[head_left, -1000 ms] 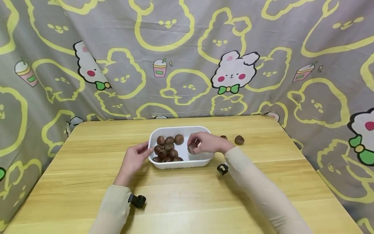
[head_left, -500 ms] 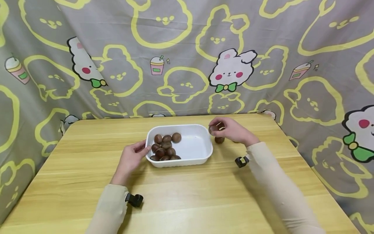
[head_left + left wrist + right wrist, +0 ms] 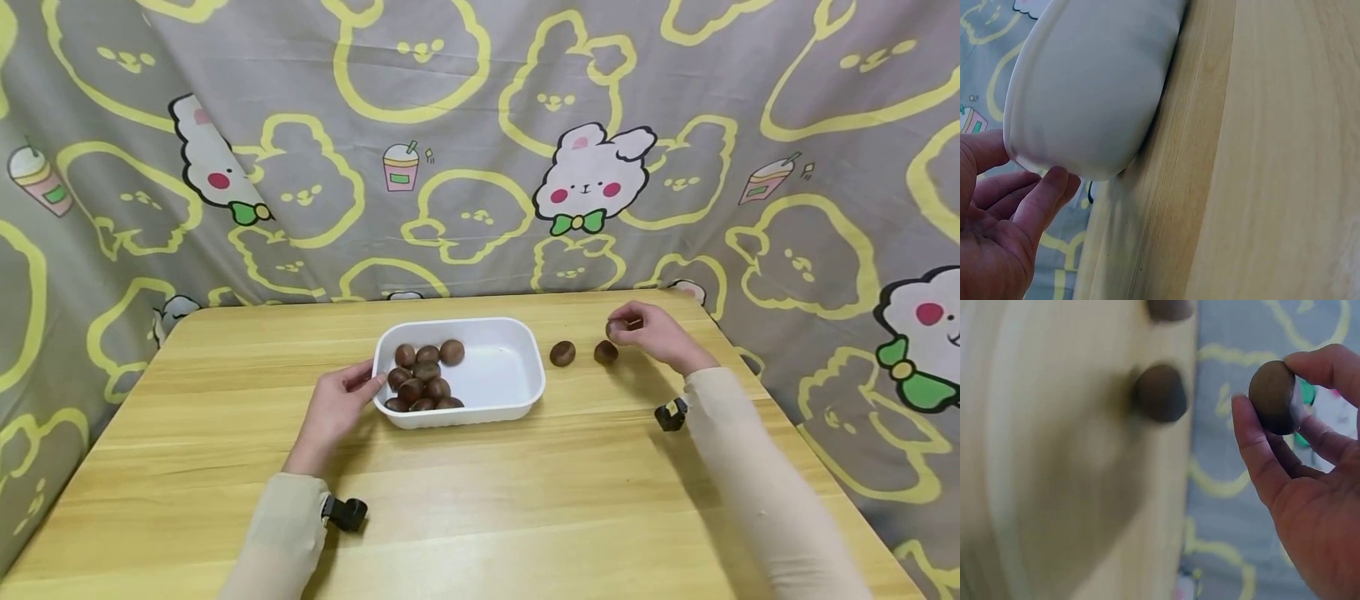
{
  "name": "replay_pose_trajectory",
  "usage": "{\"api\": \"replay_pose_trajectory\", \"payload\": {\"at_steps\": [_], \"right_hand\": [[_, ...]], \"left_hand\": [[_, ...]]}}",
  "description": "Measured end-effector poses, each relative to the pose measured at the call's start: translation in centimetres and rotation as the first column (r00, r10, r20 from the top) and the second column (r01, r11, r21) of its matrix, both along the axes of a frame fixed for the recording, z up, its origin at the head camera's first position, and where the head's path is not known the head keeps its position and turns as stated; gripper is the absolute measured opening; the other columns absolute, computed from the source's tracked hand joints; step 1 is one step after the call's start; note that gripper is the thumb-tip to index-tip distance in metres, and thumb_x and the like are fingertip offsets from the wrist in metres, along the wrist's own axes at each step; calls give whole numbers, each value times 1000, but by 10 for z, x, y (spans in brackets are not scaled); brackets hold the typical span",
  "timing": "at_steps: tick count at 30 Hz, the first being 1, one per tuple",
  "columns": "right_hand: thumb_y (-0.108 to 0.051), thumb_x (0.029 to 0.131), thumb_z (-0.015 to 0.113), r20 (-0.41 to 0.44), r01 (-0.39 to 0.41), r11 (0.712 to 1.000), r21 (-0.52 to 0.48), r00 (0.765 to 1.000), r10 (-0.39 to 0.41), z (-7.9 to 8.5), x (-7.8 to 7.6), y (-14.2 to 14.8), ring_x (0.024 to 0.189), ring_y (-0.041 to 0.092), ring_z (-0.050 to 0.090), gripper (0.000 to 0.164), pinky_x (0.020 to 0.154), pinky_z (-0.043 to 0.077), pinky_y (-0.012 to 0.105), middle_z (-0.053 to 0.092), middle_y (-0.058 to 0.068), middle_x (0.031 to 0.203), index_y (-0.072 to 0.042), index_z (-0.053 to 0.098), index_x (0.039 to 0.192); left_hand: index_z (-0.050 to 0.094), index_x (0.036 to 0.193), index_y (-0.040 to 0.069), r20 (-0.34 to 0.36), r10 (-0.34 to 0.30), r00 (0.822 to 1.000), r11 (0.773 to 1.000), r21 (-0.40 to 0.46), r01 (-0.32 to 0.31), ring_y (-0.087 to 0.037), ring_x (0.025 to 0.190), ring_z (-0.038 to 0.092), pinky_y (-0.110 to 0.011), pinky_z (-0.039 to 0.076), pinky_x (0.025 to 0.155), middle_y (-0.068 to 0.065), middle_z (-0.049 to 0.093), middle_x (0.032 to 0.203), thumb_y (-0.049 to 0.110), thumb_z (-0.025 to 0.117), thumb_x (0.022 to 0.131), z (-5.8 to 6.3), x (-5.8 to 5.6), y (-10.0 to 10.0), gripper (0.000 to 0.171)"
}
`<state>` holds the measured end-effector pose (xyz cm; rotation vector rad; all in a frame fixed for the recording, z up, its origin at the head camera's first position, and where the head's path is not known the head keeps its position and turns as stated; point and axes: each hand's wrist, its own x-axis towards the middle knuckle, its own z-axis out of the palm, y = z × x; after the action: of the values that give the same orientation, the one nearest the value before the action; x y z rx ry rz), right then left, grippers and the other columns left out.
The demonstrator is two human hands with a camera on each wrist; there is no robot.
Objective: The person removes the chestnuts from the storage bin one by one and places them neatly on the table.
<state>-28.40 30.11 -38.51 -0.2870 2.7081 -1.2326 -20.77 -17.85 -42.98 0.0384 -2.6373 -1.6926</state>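
A white plastic tray stands on the table with several brown chestnuts gathered in its left half. At the tray's left end, my left hand pinches the rim, thumb on top and fingers against the outside wall in the left wrist view. My right hand is to the right of the tray, above the table. Between thumb and fingertips it holds a chestnut. Two more chestnuts lie on the wood: one beside the tray, the other just below the right hand.
The wooden table ends at a grey patterned curtain behind and at both sides. Each wrist wears a small black camera mount, such as the left mount.
My right hand has moved out of the tray and off to the right, carrying the chestnut past the two on the table. The left hand stays on the rim.
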Motion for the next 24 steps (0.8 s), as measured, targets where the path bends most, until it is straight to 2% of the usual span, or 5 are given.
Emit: {"api": "replay_pose_trajectory", "payload": {"at_steps": [7,14,19,24], "right_hand": [[-15,95,64,38,39,998,58,998,-41,-18,-2,26,98,27,56,37,86,47,34,59,21,111,10,54,121],[-16,93,66,40,61,991,118,997,-66,-32,-4,38,98,31,58,36,87,48,39,62,22,109,9,57,118],[-17,91,69,22,80,980,184,996,-86,-36,-4,41,93,32,59,35,83,47,38,64,20,103,7,58,115],[-17,90,70,23,95,975,200,995,-101,-37,-3,40,93,33,57,36,83,46,41,63,20,102,7,57,114]], "left_hand": [[56,133,-7,-24,2,1000,1000,-20,-3,-32,111,62,-39,53,93,-25,62,123,14,62,98,-2,-1,3,41],[56,134,-6,-13,-8,1000,1000,-16,8,-32,112,61,-39,53,92,-24,61,125,14,61,99,0,-2,1,41],[55,135,-6,3,-29,1000,999,-44,29,-33,112,61,-40,53,93,-24,61,125,16,61,99,3,-3,-2,43],[54,135,-7,13,-42,999,997,-57,42,-34,110,62,-39,54,91,-25,61,125,17,61,99,4,-3,-2,43]]}}
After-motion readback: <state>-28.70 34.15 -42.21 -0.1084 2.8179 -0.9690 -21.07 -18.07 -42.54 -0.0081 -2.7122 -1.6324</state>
